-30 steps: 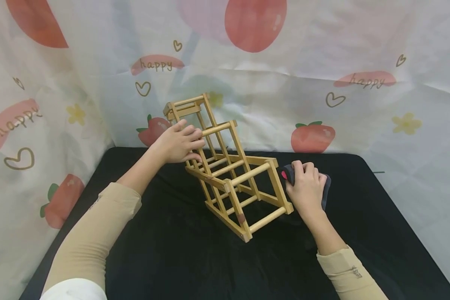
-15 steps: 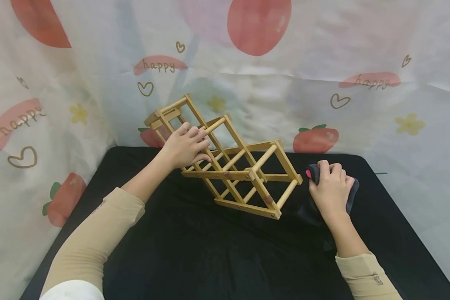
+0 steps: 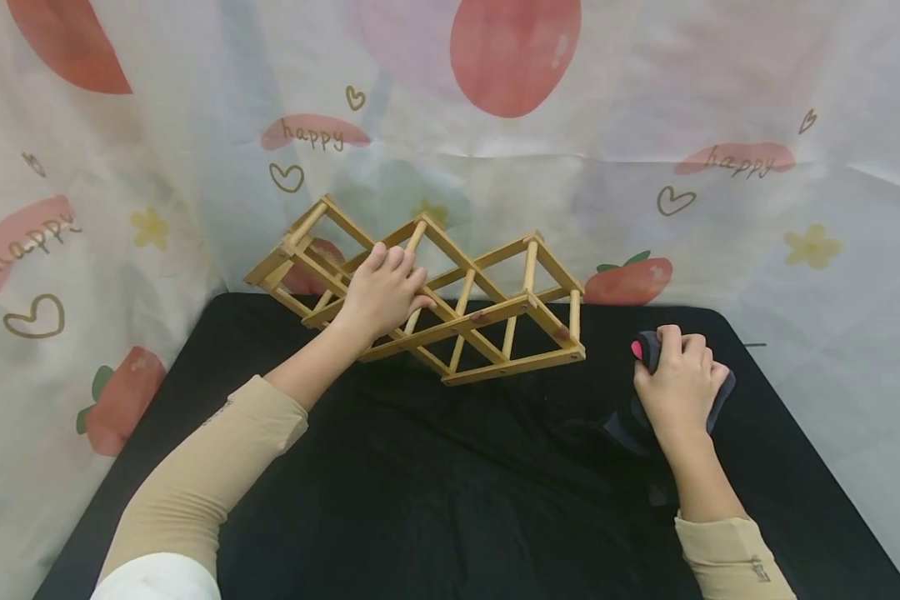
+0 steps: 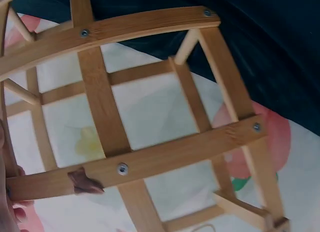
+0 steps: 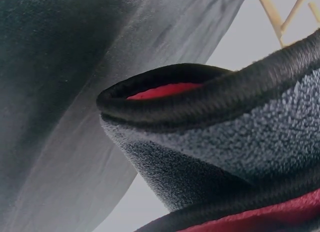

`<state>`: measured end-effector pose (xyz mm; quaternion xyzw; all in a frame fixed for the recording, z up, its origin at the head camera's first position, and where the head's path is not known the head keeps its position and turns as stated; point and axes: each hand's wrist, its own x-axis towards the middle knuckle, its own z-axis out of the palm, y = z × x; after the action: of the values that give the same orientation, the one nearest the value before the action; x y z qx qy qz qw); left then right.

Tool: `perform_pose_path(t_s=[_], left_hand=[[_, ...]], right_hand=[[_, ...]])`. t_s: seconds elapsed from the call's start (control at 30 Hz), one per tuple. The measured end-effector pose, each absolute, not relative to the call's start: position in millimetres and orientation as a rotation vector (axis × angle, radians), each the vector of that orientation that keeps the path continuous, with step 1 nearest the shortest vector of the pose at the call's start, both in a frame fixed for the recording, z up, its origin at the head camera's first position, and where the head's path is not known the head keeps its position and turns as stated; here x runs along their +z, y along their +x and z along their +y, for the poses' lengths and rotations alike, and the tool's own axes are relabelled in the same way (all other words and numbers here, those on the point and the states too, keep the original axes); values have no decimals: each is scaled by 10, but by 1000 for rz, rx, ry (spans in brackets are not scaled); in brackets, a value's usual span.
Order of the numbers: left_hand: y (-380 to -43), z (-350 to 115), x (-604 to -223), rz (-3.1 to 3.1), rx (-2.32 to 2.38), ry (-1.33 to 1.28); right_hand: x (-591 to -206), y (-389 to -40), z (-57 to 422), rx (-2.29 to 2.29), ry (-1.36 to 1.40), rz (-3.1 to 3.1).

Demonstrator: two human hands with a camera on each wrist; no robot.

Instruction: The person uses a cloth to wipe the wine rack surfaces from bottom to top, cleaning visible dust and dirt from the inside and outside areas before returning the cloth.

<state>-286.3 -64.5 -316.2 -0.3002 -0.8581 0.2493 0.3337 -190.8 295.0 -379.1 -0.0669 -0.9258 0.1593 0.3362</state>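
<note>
My left hand [image 3: 382,292] grips a light wooden lattice rack [image 3: 513,367], a folding wine rack by its look, around its middle slats. The rack is held tilted over the back of the table, its left end higher than its right. In the left wrist view, bolted slats [image 4: 185,147] with a dark brown mark cross the picture, and a few fingertips [image 4: 20,214] show at the left edge. To the right of the rack, my right hand [image 3: 678,383] holds a bunched dark grey cloth [image 3: 648,350]. Its black-edged fold [image 5: 280,127] shows a red inner side in the right wrist view.
A black-covered table [image 3: 480,500] lies below both hands. Close behind it and along the sides hangs a pale curtain [image 3: 622,108] printed with fruit, hearts and "happy". The rack's upper parts stand close before the curtain.
The rack has turned in my left hand: its right end has swung up and back, its left end down and leftward. My right hand has moved right, away from the rack, with the cloth.
</note>
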Motion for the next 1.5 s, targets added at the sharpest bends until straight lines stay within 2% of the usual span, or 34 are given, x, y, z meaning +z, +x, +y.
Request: perform_pose_path(t_s=[0.53, 1.27, 1.5], left_hand=[[-2736, -455, -3194, -2264, 582, -653], [-2727, -514, -3258, -2086, 393, -708], [-2656, -710, -3150, -2180, 302, -851]], right_hand=[[-3800, -1905, 2893, 446, -170, -2393], [-3779, -1892, 2773, 442, -167, -2365], [-3768, -1905, 2779, 439, -161, -2350]])
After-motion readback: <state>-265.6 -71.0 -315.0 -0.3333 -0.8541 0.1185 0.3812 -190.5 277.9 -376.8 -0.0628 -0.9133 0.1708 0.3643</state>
